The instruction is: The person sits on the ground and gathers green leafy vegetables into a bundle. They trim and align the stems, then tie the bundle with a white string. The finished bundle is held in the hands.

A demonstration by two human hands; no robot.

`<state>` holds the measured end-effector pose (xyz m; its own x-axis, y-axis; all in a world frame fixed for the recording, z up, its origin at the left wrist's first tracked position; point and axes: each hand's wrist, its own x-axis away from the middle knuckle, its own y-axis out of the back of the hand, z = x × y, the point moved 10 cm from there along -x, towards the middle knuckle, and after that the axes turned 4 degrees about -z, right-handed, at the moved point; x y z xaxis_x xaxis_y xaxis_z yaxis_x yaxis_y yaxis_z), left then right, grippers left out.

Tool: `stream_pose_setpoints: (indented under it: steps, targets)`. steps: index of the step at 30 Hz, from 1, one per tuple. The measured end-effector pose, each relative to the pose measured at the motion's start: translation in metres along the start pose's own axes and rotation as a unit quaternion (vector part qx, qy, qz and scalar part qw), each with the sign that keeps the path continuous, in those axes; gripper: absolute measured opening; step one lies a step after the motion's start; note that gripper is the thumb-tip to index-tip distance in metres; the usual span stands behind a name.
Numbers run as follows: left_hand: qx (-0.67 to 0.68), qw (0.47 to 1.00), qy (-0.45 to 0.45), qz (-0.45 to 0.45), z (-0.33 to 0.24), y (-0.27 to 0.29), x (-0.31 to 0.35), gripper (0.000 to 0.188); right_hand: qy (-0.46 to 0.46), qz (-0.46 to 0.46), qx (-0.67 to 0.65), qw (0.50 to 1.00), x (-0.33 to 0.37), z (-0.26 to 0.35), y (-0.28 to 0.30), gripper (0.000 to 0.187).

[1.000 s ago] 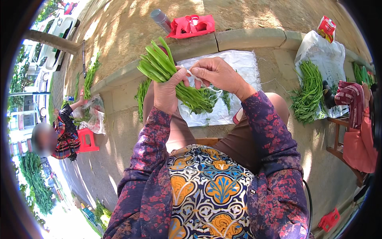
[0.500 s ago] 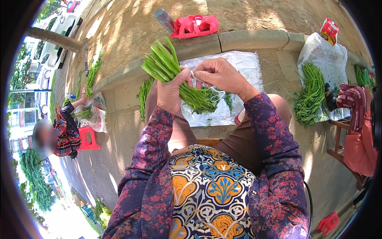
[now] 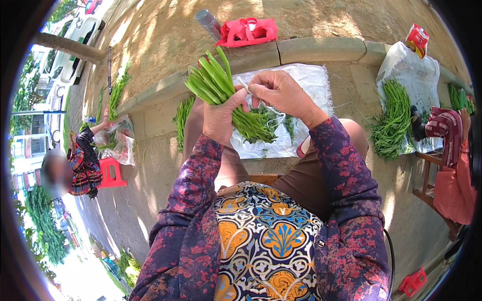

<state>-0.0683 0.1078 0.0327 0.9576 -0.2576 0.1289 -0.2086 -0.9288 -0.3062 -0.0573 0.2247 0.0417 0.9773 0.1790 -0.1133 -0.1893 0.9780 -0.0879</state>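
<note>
My left hand is wrapped round a bundle of green leafy stalks, its thick pale-green ends pointing up and left. The leafy end of the bundle hangs down to the right. Against the bundle's side, my right hand pinches a white string between thumb and forefinger. The left thumb lies close to that pinch, and a loose length of string trails below the right fingers. Beneath both hands a white woven sheet lies on the ground, with a few greens on it.
A stone kerb runs across beyond the sheet. On it are a red bag and a grey flask. More greens lie in a heap on the right, near a seated person. Another person sits at left beside a red stool.
The bundle and my left hand have shifted slightly to the right. A string end now sticks up above my right fingertips.
</note>
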Motion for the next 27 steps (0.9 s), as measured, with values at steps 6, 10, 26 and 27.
stream_pose_setpoints:
  steps: [6, 10, 26, 27]
  targets:
    - [-0.052, 0.998, -0.042, -0.003, -0.003, 0.001, 0.0, 0.016, 0.008, -0.016, 0.045, 0.999, -0.001, -0.001, 0.002, 0.013]
    - [-0.117, 0.99, -0.068, -0.027, -0.007, 0.002, 0.002, 0.01, 0.054, -0.038, 0.128, 0.99, 0.0, 0.007, 0.005, 0.012]
    - [0.01, 0.997, -0.029, -0.066, 0.003, 0.007, 0.0, 0.012, -0.005, -0.043, -0.02, 0.999, -0.004, -0.003, 0.007, 0.018]
    - [0.019, 0.998, -0.02, -0.064, 0.005, 0.008, 0.0, 0.012, -0.008, -0.038, -0.034, 0.999, -0.004, -0.003, 0.006, 0.018]
